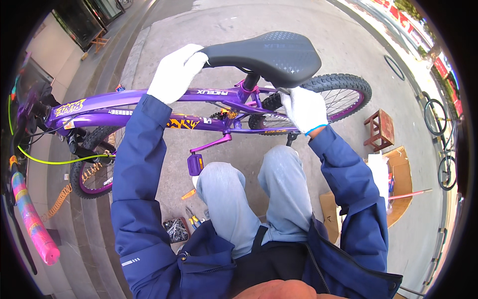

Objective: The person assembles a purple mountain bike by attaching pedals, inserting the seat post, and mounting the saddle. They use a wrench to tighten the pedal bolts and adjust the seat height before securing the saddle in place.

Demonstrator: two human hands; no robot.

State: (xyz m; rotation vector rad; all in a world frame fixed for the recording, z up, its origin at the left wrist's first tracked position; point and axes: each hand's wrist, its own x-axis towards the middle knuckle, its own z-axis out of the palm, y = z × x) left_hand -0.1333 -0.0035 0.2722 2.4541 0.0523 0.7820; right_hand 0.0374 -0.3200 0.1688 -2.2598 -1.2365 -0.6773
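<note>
A black bicycle saddle sits on its seat post above a purple bicycle frame. My left hand, in a white glove, is closed round the saddle's narrow nose. At the wide rear end, my right hand, gloved too, grips the near underside of the saddle; its fingertips are partly hidden beneath it. The rear wheel with its knobbly tyre stands just beyond my right hand. A purple pedal hangs on its crank below the frame, near my knee.
Multicoloured handlebar grip juts out at left. On the ground lie a box of small metal parts, pliers and an orange-handled tool. At right stand a wooden stool and an open cardboard box. Steps run along the left.
</note>
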